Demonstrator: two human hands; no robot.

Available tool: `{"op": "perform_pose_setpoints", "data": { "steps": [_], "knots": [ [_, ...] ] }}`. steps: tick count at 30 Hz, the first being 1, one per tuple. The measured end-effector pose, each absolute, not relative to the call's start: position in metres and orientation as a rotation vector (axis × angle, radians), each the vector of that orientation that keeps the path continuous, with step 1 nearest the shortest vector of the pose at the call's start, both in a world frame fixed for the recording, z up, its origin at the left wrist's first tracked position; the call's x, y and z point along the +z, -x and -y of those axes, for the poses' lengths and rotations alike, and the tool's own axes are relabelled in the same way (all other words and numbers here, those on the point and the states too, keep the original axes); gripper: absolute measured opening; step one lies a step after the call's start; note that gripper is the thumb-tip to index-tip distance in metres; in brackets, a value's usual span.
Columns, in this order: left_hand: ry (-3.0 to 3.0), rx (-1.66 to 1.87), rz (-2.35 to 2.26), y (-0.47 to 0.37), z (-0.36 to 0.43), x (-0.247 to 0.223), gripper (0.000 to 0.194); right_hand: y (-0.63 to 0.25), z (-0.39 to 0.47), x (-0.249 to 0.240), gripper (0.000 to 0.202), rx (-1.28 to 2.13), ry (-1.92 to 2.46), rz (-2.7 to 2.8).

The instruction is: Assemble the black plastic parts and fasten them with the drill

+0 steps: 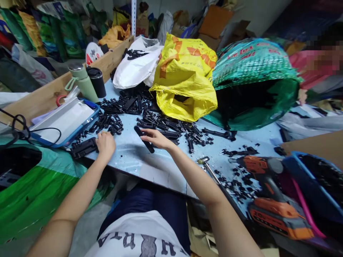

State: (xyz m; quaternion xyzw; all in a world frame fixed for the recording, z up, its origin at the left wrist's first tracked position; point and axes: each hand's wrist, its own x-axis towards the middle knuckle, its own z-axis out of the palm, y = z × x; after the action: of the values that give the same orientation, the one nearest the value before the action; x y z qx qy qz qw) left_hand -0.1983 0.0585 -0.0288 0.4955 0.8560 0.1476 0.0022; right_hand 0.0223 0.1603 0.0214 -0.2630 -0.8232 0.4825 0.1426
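Observation:
My right hand (157, 138) pinches a flat black bar with rounded ends (149, 146) between thumb and fingers, tilted above the light blue table (128, 151). My left hand (105, 145) is closed, with its fingertips turned away from view. It is beside a stack of black plastic parts (84, 147) at the table's front left edge; what it grips, if anything, is hidden. Just beyond the left hand is a pile of small black parts with metal pins (108, 123). More slim black parts (166, 125) are heaped beyond my right hand.
A yellow sack (187, 78) and a green sack (257, 67) lie open-mouthed at the back. To the right are a hammer (210, 169), an orange cordless drill (278, 210) and a blue bin (300, 164). A bottle (84, 84) stands left. Another person's pink sleeve (312, 67) shows at right.

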Motion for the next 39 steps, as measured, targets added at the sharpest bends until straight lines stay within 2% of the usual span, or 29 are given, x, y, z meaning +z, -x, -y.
{"op": "perform_pose_setpoints", "data": {
  "steps": [3, 8, 11, 15, 20, 22, 28, 35, 39],
  "knots": [
    [-1.681, 0.576, -2.654, 0.177, -0.054, -0.028, 0.028, -0.062, -0.141, 0.01, 0.051, 1.298, 0.843, 2.279],
    [-1.94, 0.794, -2.158, 0.124, -0.045, -0.028, 0.016, -0.128, -0.082, -0.017, 0.048, 0.437, 1.15, 2.514],
    [-1.887, 0.934, -1.852, 0.09, -0.036, -0.027, 0.017, -0.15, -0.049, -0.032, 0.048, 0.283, 1.151, 2.666],
    [-1.583, 1.128, -1.555, 0.055, -0.025, -0.023, 0.019, -0.153, -0.038, -0.04, 0.043, 0.476, 1.175, 2.591],
    [-1.369, 1.191, -1.289, 0.026, -0.018, -0.014, 0.042, -0.143, -0.045, -0.03, 0.054, 1.317, 1.231, 1.727],
    [-1.441, 1.2, -1.296, 0.022, -0.016, -0.009, 0.041, -0.146, -0.047, -0.024, 0.058, 1.46, 1.122, 1.593],
    [-1.84, 1.14, -1.299, 0.025, -0.01, 0.002, 0.034, -0.169, -0.052, -0.006, 0.05, 1.161, 0.891, 2.035],
    [-1.756, 1.515, -1.496, 0.0, -0.01, 0.004, 0.035, -0.139, -0.027, -0.017, 0.051, 0.99, 0.962, 1.781],
    [-1.79, 1.379, -1.402, 0.002, -0.019, -0.006, 0.036, -0.14, -0.032, -0.027, 0.053, 0.908, 0.98, 1.907]
  ]
}}
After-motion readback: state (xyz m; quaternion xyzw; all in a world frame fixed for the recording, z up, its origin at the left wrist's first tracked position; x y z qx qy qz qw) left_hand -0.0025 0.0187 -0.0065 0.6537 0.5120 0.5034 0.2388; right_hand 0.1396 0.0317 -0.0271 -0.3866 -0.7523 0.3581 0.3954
